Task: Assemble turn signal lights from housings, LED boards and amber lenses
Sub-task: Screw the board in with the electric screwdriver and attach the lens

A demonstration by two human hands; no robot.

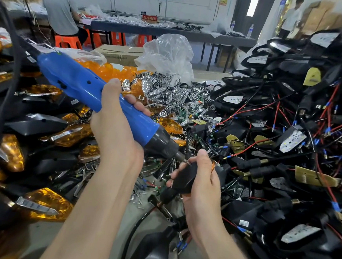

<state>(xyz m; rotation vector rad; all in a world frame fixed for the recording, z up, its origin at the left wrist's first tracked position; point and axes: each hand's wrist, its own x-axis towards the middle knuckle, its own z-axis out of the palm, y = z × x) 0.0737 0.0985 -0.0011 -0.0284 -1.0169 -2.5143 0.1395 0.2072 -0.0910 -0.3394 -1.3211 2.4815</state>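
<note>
My left hand (115, 125) grips a blue electric screwdriver (81, 86) slanting down to the right, its cable running off to the upper left. The screwdriver's bit touches the back of a black turn signal housing (184, 178) that my right hand (200, 181) holds near the table's middle. A sliver of amber lens (213, 165) shows at the housing's far edge. The housing's stalk and wire hang down below my right hand.
Finished lights with amber lenses (11, 152) are heaped on the left. Black housings with red and black wires (292, 131) pile high on the right. Loose amber lenses (108, 70), chrome reflectors (166, 88) and a clear plastic bag (169, 53) lie behind. Small screws (137, 195) are scattered near my wrists. People work at tables beyond.
</note>
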